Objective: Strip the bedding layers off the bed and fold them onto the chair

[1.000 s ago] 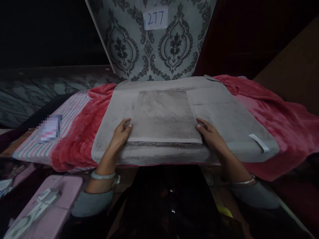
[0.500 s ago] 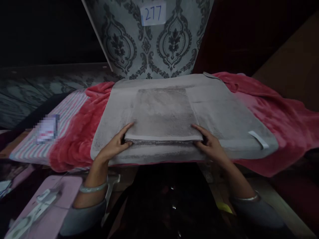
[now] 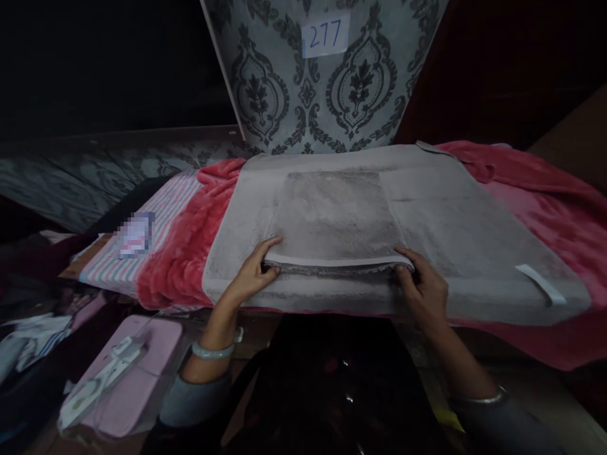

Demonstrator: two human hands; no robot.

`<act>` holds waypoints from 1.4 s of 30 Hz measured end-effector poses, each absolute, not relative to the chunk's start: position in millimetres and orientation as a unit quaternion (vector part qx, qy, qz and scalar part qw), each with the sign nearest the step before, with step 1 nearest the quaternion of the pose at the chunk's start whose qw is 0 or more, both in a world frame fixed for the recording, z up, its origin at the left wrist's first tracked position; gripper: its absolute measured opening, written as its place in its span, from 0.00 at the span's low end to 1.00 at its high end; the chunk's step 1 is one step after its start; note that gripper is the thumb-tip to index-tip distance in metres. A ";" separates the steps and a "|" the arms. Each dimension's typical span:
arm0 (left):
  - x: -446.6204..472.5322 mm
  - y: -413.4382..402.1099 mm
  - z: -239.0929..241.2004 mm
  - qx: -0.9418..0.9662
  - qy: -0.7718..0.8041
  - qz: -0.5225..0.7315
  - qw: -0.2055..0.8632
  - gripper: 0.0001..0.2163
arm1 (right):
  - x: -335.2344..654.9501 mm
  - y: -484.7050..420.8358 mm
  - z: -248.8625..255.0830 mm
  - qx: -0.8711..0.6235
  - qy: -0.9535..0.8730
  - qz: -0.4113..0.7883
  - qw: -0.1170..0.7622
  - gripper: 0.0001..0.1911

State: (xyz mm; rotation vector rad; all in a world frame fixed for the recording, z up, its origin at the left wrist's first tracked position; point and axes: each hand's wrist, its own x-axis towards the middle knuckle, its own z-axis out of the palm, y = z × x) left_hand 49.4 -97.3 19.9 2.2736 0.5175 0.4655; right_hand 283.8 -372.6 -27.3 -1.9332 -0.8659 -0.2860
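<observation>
A small folded grey towel (image 3: 334, 215) lies on top of a larger grey towel (image 3: 465, 227) spread over a red blanket (image 3: 180, 253). My left hand (image 3: 251, 275) grips the near left corner of the small towel, thumb on top, fingers under its edge. My right hand (image 3: 422, 284) grips the near right corner the same way. The near edge of the small towel is raised slightly off the large one. Both wrists wear a bangle.
A striped cloth (image 3: 156, 221) with a blurred label lies left of the blanket. A patterned panel with a "277" note (image 3: 325, 35) stands behind. A pink box (image 3: 128, 379) with a white object on it sits low left. A white tag (image 3: 540, 282) sticks out at right.
Both hands slid from pressing the towel's near corners to gripping under its edge, lifting that edge a little. The camera view shifted left, so the scene sits further right.
</observation>
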 end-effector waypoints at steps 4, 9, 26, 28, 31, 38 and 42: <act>52.2 -99.6 16.0 0.881 0.224 0.198 0.365 0.31 | 285.7 -373.0 -30.4 -0.792 -0.359 -0.126 0.477 0.21; 56.9 -102.6 12.1 0.872 0.246 0.255 0.337 0.26 | 290.3 -371.1 -33.4 -0.790 -0.367 -0.128 0.475 0.23; 55.3 -105.1 -1.3 0.913 0.233 0.300 0.148 0.23 | 298.7 -379.9 -33.5 -0.794 -0.433 -0.154 0.398 0.25; 53.5 -105.1 -1.3 0.915 0.237 0.289 0.153 0.23 | 298.5 -381.7 -34.3 -0.796 -0.438 -0.142 0.394 0.25; 45.3 -102.2 2.8 0.918 0.239 0.270 0.163 0.23 | 302.3 -391.3 -30.6 -0.797 -0.454 -0.116 0.381 0.26; 49.2 -91.2 45.5 0.926 0.181 0.270 0.191 0.21 | 317.3 -392.7 17.0 -0.769 -0.518 -0.154 0.341 0.18; 105.5 -120.3 56.3 0.948 0.146 0.261 0.109 0.24 | 302.4 -334.1 34.2 -0.763 -0.553 -0.159 0.294 0.27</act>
